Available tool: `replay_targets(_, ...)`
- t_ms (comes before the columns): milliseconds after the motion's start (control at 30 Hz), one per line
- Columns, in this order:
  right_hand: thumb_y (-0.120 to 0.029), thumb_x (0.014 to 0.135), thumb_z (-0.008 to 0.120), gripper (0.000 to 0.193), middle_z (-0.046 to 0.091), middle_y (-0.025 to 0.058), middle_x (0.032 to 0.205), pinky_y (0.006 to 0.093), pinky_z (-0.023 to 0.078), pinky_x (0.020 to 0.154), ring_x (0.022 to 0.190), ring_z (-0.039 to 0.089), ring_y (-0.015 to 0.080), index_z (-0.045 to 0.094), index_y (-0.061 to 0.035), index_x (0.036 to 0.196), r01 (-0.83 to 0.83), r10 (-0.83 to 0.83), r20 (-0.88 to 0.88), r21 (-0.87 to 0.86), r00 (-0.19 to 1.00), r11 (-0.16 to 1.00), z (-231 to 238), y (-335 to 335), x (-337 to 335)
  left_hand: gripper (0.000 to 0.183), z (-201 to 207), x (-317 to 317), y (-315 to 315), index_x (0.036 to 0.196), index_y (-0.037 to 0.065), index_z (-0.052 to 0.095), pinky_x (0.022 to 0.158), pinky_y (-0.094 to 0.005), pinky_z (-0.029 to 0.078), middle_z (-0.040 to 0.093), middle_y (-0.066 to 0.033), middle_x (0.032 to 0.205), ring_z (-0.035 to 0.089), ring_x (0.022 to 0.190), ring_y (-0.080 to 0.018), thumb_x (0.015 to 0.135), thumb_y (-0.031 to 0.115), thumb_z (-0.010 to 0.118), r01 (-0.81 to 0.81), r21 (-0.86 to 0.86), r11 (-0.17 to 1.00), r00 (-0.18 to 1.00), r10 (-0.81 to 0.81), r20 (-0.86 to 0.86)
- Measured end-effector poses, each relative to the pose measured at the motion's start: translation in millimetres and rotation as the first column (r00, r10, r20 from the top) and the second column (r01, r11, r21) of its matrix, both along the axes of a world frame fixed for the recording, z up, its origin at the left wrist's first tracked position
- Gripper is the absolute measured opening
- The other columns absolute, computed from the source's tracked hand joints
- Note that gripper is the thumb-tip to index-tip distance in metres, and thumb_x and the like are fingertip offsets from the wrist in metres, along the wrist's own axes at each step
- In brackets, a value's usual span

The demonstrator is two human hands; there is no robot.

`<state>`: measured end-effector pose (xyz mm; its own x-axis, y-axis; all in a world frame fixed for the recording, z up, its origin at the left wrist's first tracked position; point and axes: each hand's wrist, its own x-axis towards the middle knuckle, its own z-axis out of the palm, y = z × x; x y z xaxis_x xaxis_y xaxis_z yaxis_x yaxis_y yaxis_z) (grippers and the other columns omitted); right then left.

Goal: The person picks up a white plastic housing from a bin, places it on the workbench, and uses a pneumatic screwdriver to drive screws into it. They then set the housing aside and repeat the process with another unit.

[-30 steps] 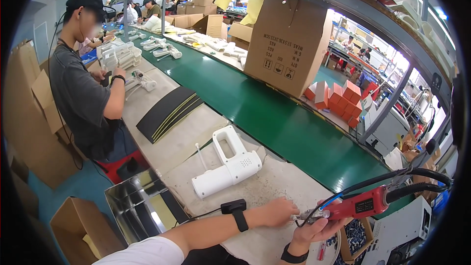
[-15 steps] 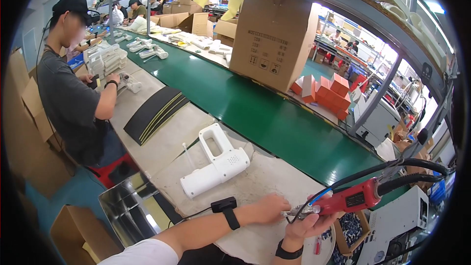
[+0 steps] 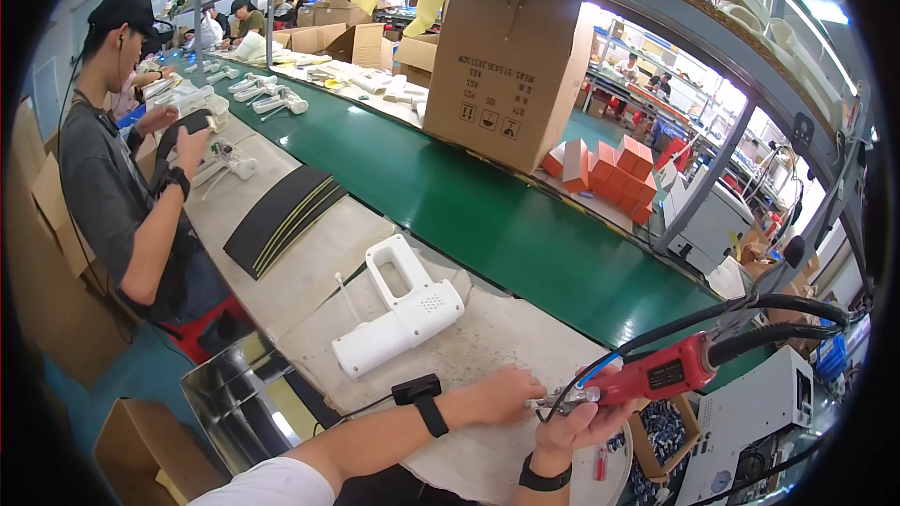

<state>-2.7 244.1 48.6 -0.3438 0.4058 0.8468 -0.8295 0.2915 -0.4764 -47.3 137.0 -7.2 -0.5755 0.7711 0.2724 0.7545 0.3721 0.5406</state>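
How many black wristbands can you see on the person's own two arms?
2: one wristband on the left forearm, with a black block on it, and a second wristband around the right wrist below the red power screwdriver.

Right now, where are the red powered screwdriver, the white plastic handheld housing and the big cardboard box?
Red powered screwdriver (image 3: 661,377), head view, on its red body.
White plastic handheld housing (image 3: 398,323), head view, on its middle, below the handle opening.
Big cardboard box (image 3: 502,66), head view, on its printed front face.

Long green conveyor belt (image 3: 450,197) beneath metal shelving (image 3: 656,9), bright factory hall.
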Motion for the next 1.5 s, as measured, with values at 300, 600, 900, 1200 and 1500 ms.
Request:
replay_targets(300, -0.028, 0.09, 0.049, 0.062, 0.05, 0.0215, 0.116, 0.0352, 0.047, 0.079, 0.088, 0.053, 0.0239, 0.027, -0.0066, 0.143, 0.037, -0.036, 0.004, -0.046, 0.999, 0.998, 1.0, -3.6, -1.2, 0.045, -0.8, -1.2, 0.5, 0.101, 0.008, 0.061, 0.088, -0.0386, 0.041, 0.062, -0.0058, 0.1, 0.056, 0.1, -0.0257, 0.057, 0.011, 0.071, 0.006, -0.012, 1.0, 1.0, -0.005, 0.004)
replay_targets(600, -0.029, 0.09, 0.05, 0.061, 0.05, 0.0216, 0.116, 0.0355, 0.047, 0.078, 0.088, 0.053, 0.0246, 0.027, -0.0071, 0.142, 0.029, -0.03, 0.005, 0.014, 1.0, 0.999, 1.2, -0.1, 0.6, 0.047, 3.2, 0.5, -0.7, 0.103, 0.008, 0.06, 0.087, -0.0383, 0.041, 0.062, -0.0064, 0.1, 0.056, 0.099, -0.0255, 0.057, 0.01, 0.07, 0.002, 0.005, 1.0, 1.0, -0.003, 0.011)
replay_targets(900, -0.028, 0.091, 0.049, 0.06, 0.051, 0.0217, 0.113, 0.0354, 0.046, 0.077, 0.087, 0.052, 0.0245, 0.028, -0.008, 0.142, 0.056, -0.056, -0.012, -0.026, 0.998, 0.998, 2.3, -4.0, -1.1, 0.043, 5.1, 1.2, -1.1, 0.102, 0.009, 0.06, 0.084, -0.0384, 0.042, 0.063, -0.0064, 0.095, 0.057, 0.095, -0.0263, 0.06, 0.01, 0.07, 0.008, 0.041, 0.999, 1.0, -0.009, 0.017)
replay_targets(1200, -0.028, 0.091, 0.049, 0.06, 0.049, 0.0221, 0.117, 0.0354, 0.047, 0.077, 0.09, 0.052, 0.0253, 0.027, -0.0094, 0.144, 0.037, -0.037, -0.012, 0.014, 0.999, 0.999, 2.2, -0.2, -2.7, 0.04, 1.4, -0.3, 0.2, 0.1, 0.009, 0.059, 0.083, -0.0387, 0.043, 0.062, -0.006, 0.092, 0.057, 0.092, -0.0266, 0.061, 0.01, 0.07, 0.003, 0.103, 0.995, 1.0, -0.003, 0.004)
replay_targets(1500, -0.028, 0.091, 0.049, 0.061, 0.048, 0.0228, 0.123, 0.0377, 0.048, 0.079, 0.096, 0.053, 0.027, 0.027, -0.01, 0.144, 0.004, -0.004, -0.01, -0.034, 1.0, 0.999, -1.6, -1.8, -0.9, 0.041, -0.6, -0.3, 0.1, 0.109, 0.012, 0.058, 0.078, -0.0412, 0.044, 0.063, -0.0082, 0.085, 0.061, 0.087, -0.028, 0.071, 0.018, 0.071, 0.013, 0.09, 0.996, 0.999, -0.009, -0.043)
